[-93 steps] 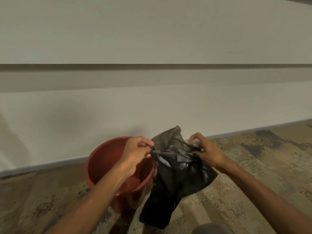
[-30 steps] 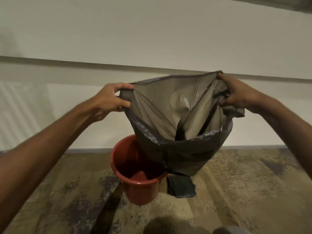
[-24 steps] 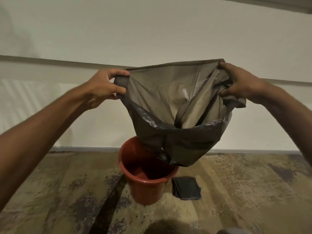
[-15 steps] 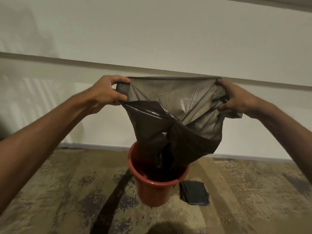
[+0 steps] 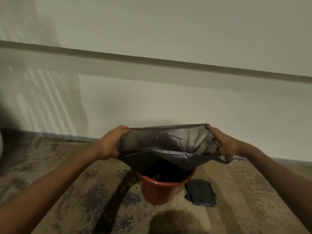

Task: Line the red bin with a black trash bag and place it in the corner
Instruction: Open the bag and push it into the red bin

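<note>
The red bin (image 5: 157,190) stands on the patterned floor near the wall. A black trash bag (image 5: 168,146) hangs open above it, its lower part dropped inside the bin and hiding most of the rim. My left hand (image 5: 110,143) grips the bag's mouth on the left side. My right hand (image 5: 222,141) grips the mouth on the right side. Between them the opening is stretched wide, just above the bin.
A folded stack of black bags (image 5: 200,192) lies on the floor just right of the bin. A pale wall (image 5: 168,102) with a grey skirting runs behind. A dark streak (image 5: 116,193) crosses the patterned floor left of the bin.
Both hands have come down with the bag, from chest height to just above the bin. The bag's bottom has sunk deeper into the bin.
</note>
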Demonstrator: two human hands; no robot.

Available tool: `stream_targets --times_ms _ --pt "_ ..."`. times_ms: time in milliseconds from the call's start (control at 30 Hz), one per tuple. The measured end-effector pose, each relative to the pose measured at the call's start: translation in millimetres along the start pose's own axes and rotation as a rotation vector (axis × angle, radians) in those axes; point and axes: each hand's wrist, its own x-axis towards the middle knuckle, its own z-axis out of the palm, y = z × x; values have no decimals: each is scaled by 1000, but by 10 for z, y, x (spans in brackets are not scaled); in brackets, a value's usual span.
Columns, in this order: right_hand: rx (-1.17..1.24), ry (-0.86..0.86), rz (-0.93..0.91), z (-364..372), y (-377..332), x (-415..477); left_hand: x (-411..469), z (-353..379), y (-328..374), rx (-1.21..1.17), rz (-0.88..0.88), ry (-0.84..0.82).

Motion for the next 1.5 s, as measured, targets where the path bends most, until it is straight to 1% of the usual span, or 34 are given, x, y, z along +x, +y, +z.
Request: stream_targets --times_ms 67,100,167,200,267,300,333,367,400,467,500,567,633,700,800,933,1067,1167,1267,1333,1400,1500 --pt "-49 -99 86 127 241 10 -54 114 -49 -1 24 -58" --pt "-26 -147 133 183 345 22 -69 164 -53 -4 35 -74" --pt "153 -248 256 244 468 49 -65 250 -23 -39 32 -72" --pt "261 -279 289 266 499 65 -44 280 -16 -82 22 -71" --pt "431 -275 339 330 552 128 17 311 -43 -181 -11 -117" --pt "488 -226 355 372 589 176 60 324 -89 -226 -40 -171" --pt "518 -143 361 423 623 238 110 344 -147 -273 -81 -224" --pt "527 -29 365 482 653 313 167 375 -212 -312 -130 -254" --pt "516 100 371 547 683 397 232 417 -271 -342 -183 -248" --pt "479 315 394 675 751 565 385 507 -351 -408 -282 -152" --pt "451 373 406 734 787 646 467 554 -377 -441 -317 -78" --pt "387 402 404 818 860 799 626 656 -403 -440 -356 57" --pt "342 374 377 884 931 953 766 767 -427 -375 -383 150" --pt "312 365 375 941 1009 1105 881 875 -451 -313 -402 188" --pt "298 386 398 1013 1143 1330 1001 1008 -505 -239 -420 188" --pt "332 333 419 1124 1259 1561 1058 1119 -590 -179 -375 149" --pt "299 328 364 1188 1293 1717 1165 1153 -599 -216 -354 183" --pt "293 348 353 1189 1323 1843 1287 1168 -585 -219 -339 136" --pt "331 306 424 1221 1380 1940 1409 1212 -545 -226 -336 83" --pt "373 246 476 1242 1426 1977 1451 1241 -509 -247 -402 66" --pt "415 170 534 1269 1468 1950 1436 1259 -508 -331 -489 17" --pt "492 114 600 1278 1526 1809 1327 1250 -601 -476 -538 -74"
